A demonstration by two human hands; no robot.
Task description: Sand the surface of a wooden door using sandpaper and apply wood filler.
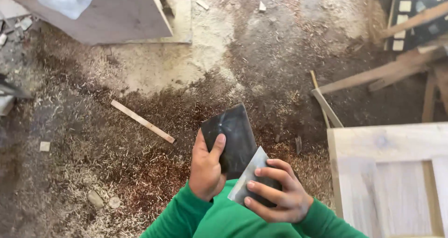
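left hand fingers gripping dark sheet, right hand fingers gripping grey scraper, sawdust floor

Dirt floor under thick sawdust and shavings, reddish near centre, pale patch at top. Thin wood strip lies diagonal, left of centre. Board flat at top left. Two stones lower left. Small block at left. Slats at right.

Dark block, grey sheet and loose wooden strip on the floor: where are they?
dark block [232,133], head view, middle of its top face.
grey sheet [247,178], head view, its bare middle.
wooden strip [142,121], head view, mid-length.
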